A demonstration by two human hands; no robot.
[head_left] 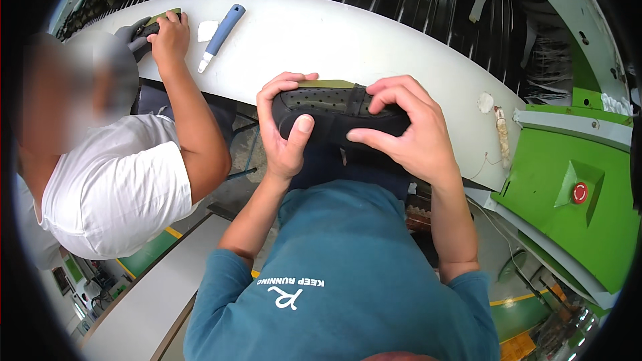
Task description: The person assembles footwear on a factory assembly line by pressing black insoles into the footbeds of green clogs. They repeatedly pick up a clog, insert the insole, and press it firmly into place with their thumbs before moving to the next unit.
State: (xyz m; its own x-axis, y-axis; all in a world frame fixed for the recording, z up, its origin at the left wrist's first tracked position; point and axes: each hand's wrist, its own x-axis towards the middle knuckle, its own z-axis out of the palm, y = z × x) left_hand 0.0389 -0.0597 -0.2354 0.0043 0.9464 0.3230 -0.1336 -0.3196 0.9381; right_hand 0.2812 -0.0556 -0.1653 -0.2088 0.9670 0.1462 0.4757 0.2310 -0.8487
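A black shoe (321,119) with a panel full of small holes and a band across it is held sideways in front of my body. An olive-green strip (326,83) shows along its far edge. My left hand (284,124) wraps around the shoe's left end, fingers behind and thumb on the near side. At the other end, my right hand (418,127) grips with curled fingertips on top near the band and the thumb on the near side. The shoe's underside is hidden.
A curved white table (294,33) lies beyond my hands. On it are a blue-handled tool (222,37), a white scrap (208,31) and a wrapped stick (502,137). A co-worker (120,180) at left handles a similar dark item. A green machine (555,194) with a red button stands right.
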